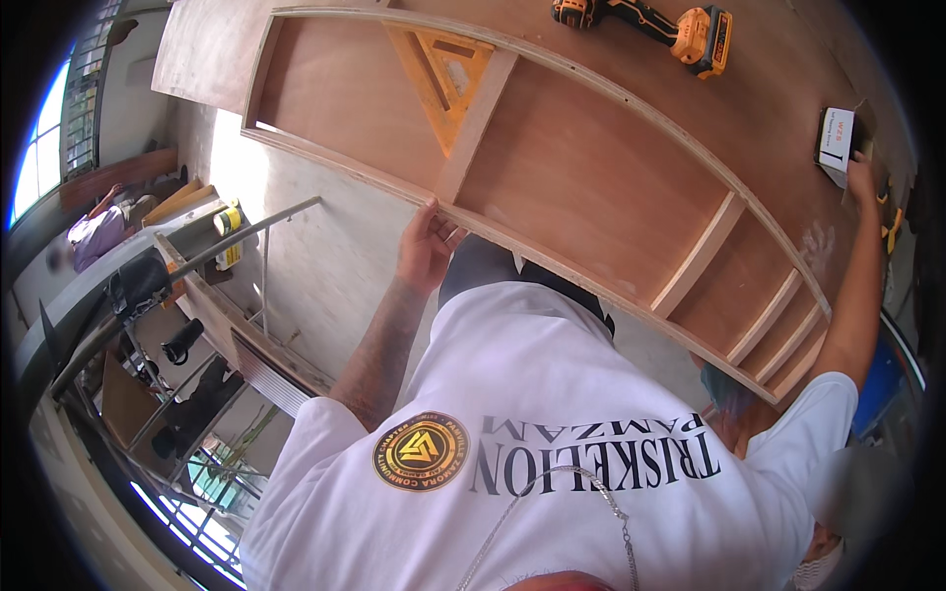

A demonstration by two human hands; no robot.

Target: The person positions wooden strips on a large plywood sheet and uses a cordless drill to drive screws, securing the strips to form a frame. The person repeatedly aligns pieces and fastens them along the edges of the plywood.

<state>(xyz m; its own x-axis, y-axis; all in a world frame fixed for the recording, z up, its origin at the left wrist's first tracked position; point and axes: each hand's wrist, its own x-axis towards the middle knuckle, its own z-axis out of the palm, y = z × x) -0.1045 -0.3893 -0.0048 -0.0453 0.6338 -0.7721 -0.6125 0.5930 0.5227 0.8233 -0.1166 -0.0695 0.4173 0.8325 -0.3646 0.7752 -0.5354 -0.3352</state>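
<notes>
A long wooden frame [481, 123] with one curved side and several cross slats lies on a brown plywood surface in front of me. My left hand [429, 243] grips its near rail, thumb on top and the other fingers curled at the edge. At the far right, my right arm stretches out to a small white cardboard box [836, 143] with its flap up. My right hand [861, 179] is at the box's open end, its fingers mostly hidden there. An orange-yellow triangular square [455, 123] rests inside the frame against a cross slat.
An orange and black cordless drill [695, 39] lies beyond the frame. A yellow and black tool [893, 225] sits past my right forearm. To the left stand metal rails [258, 225] and a cluttered bench. A person in a light purple shirt [97, 236] is at the far left.
</notes>
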